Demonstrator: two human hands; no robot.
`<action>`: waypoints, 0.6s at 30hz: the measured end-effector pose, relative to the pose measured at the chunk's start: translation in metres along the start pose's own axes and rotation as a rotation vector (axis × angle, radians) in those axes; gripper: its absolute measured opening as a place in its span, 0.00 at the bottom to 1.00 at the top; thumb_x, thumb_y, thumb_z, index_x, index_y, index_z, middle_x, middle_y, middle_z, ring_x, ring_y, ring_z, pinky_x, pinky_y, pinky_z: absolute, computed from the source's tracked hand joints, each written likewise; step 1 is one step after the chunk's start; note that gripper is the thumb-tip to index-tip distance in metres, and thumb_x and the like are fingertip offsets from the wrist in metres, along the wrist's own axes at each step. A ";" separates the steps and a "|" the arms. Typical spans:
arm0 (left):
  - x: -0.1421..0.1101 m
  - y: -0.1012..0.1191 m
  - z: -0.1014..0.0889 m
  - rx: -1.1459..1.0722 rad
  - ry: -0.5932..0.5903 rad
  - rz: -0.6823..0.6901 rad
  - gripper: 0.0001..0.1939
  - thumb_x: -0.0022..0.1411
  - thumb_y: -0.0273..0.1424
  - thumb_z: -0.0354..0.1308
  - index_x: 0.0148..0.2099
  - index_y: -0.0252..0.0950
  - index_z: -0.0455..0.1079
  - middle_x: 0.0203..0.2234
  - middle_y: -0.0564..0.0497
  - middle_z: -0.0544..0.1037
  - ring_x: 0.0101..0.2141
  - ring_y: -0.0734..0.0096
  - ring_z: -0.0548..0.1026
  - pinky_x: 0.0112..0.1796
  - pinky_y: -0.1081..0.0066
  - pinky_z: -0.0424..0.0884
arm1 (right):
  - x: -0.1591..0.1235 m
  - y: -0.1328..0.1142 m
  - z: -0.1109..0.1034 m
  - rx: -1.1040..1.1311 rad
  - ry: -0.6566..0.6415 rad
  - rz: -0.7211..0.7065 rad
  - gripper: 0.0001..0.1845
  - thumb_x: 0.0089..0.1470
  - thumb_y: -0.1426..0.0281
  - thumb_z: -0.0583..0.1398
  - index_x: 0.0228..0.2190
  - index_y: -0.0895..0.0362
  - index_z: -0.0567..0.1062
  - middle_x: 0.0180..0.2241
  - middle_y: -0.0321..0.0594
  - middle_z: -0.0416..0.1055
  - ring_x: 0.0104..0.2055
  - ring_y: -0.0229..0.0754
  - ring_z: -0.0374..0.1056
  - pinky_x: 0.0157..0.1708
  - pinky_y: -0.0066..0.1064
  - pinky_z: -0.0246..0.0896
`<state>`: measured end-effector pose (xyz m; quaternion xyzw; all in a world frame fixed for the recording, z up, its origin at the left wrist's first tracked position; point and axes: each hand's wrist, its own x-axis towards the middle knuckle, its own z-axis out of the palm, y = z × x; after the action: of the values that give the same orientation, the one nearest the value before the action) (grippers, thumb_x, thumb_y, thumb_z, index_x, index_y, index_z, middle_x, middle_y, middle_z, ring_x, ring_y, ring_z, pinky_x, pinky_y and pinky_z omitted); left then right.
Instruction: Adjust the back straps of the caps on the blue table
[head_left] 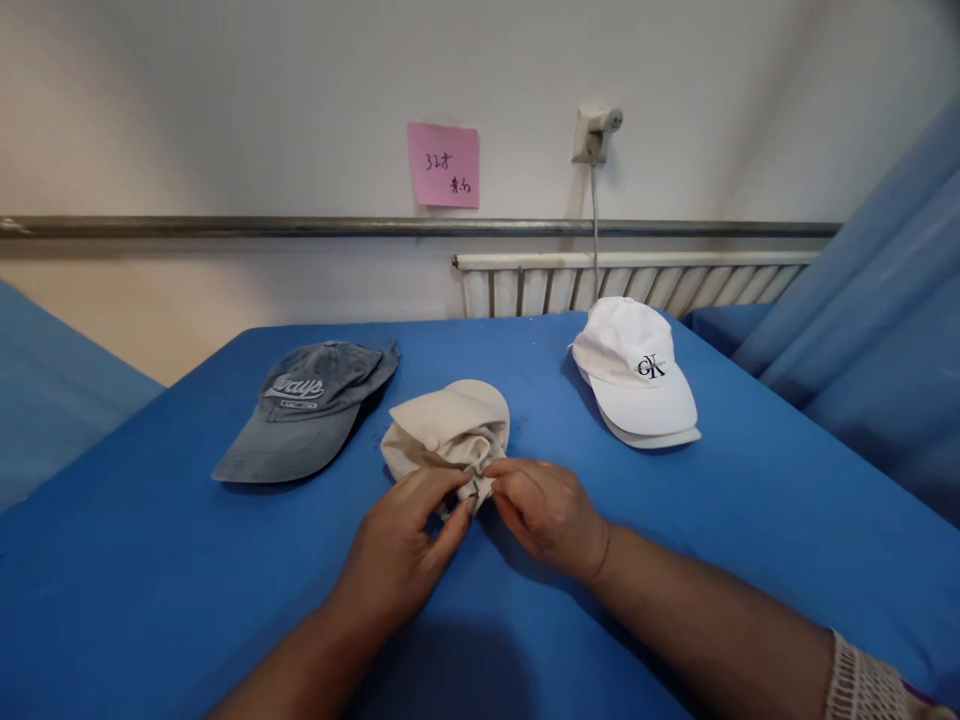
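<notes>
- Left hand, angled from seven o'clock: beige cap pinched at near edge.
- Blue table: cap laid centrally; pink note stuck to wall, twelve o'clock.
- Right hand, from four o'clock: same fabric apparently pinched.

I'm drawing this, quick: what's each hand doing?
Left hand: closed, pinching beige cap.
Right hand: closed, pinching the same cap.
</notes>
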<state>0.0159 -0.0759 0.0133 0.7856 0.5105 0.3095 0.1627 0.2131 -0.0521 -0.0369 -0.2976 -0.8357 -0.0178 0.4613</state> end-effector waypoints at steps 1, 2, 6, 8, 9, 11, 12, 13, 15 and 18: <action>0.000 -0.001 0.000 0.007 -0.019 0.000 0.10 0.64 0.36 0.59 0.46 0.41 0.75 0.38 0.48 0.81 0.38 0.61 0.77 0.42 0.66 0.70 | 0.000 0.000 0.001 -0.006 -0.003 -0.003 0.07 0.62 0.79 0.55 0.36 0.57 0.72 0.41 0.45 0.80 0.42 0.43 0.77 0.42 0.32 0.71; 0.001 -0.002 -0.001 0.012 -0.041 0.002 0.09 0.65 0.36 0.59 0.45 0.41 0.75 0.37 0.49 0.81 0.37 0.62 0.78 0.41 0.67 0.69 | 0.000 -0.001 0.001 -0.013 -0.004 -0.009 0.07 0.61 0.79 0.55 0.36 0.57 0.72 0.41 0.45 0.80 0.42 0.43 0.77 0.41 0.32 0.71; 0.002 -0.001 -0.010 0.050 -0.122 0.001 0.08 0.66 0.37 0.57 0.39 0.40 0.75 0.31 0.51 0.80 0.33 0.65 0.77 0.36 0.69 0.68 | -0.001 -0.004 0.002 -0.028 0.006 -0.038 0.06 0.62 0.79 0.56 0.35 0.58 0.71 0.41 0.46 0.79 0.39 0.43 0.76 0.38 0.32 0.70; 0.002 0.000 -0.014 0.072 -0.143 -0.003 0.10 0.66 0.36 0.55 0.35 0.39 0.73 0.29 0.52 0.78 0.31 0.66 0.76 0.35 0.70 0.68 | 0.000 -0.005 0.001 -0.020 0.012 -0.038 0.06 0.62 0.79 0.56 0.35 0.58 0.71 0.41 0.46 0.79 0.39 0.43 0.76 0.38 0.32 0.70; 0.002 0.001 -0.015 0.075 -0.151 0.002 0.10 0.67 0.36 0.54 0.35 0.39 0.73 0.29 0.52 0.78 0.31 0.66 0.76 0.35 0.70 0.68 | 0.000 -0.005 0.001 -0.012 0.011 -0.036 0.07 0.62 0.79 0.55 0.35 0.58 0.71 0.41 0.46 0.79 0.39 0.43 0.76 0.39 0.32 0.70; 0.002 0.000 -0.016 0.058 -0.165 0.029 0.10 0.68 0.35 0.53 0.36 0.39 0.73 0.31 0.52 0.79 0.33 0.67 0.76 0.36 0.70 0.69 | 0.000 -0.005 0.000 0.001 0.002 -0.031 0.07 0.62 0.79 0.55 0.35 0.58 0.71 0.41 0.46 0.79 0.40 0.43 0.76 0.40 0.32 0.70; 0.001 -0.001 -0.015 0.046 -0.166 0.045 0.10 0.69 0.35 0.52 0.38 0.39 0.74 0.33 0.51 0.79 0.35 0.67 0.76 0.37 0.70 0.70 | 0.000 -0.005 0.000 0.004 -0.007 -0.027 0.07 0.62 0.79 0.55 0.36 0.58 0.71 0.41 0.46 0.79 0.41 0.43 0.76 0.40 0.33 0.70; 0.001 -0.002 -0.014 0.035 -0.163 0.058 0.10 0.69 0.35 0.52 0.40 0.40 0.74 0.35 0.51 0.80 0.36 0.68 0.77 0.39 0.71 0.70 | 0.000 -0.004 0.000 0.005 -0.012 -0.021 0.07 0.62 0.79 0.55 0.36 0.57 0.71 0.41 0.45 0.79 0.40 0.43 0.76 0.39 0.33 0.70; 0.001 -0.005 -0.012 0.023 -0.142 0.074 0.10 0.69 0.35 0.53 0.44 0.41 0.75 0.38 0.51 0.80 0.38 0.68 0.77 0.40 0.71 0.71 | 0.000 -0.003 0.000 0.003 -0.016 -0.015 0.07 0.62 0.78 0.55 0.36 0.57 0.72 0.41 0.45 0.79 0.40 0.44 0.76 0.38 0.33 0.70; 0.001 -0.006 -0.009 0.021 -0.113 0.071 0.09 0.68 0.34 0.55 0.44 0.41 0.76 0.37 0.52 0.81 0.39 0.68 0.78 0.41 0.71 0.72 | -0.001 -0.003 0.000 0.002 -0.009 -0.024 0.07 0.63 0.78 0.55 0.36 0.57 0.71 0.41 0.46 0.79 0.41 0.44 0.76 0.38 0.34 0.70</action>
<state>0.0059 -0.0727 0.0172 0.8210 0.4755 0.2649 0.1722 0.2120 -0.0547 -0.0368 -0.2875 -0.8411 -0.0213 0.4576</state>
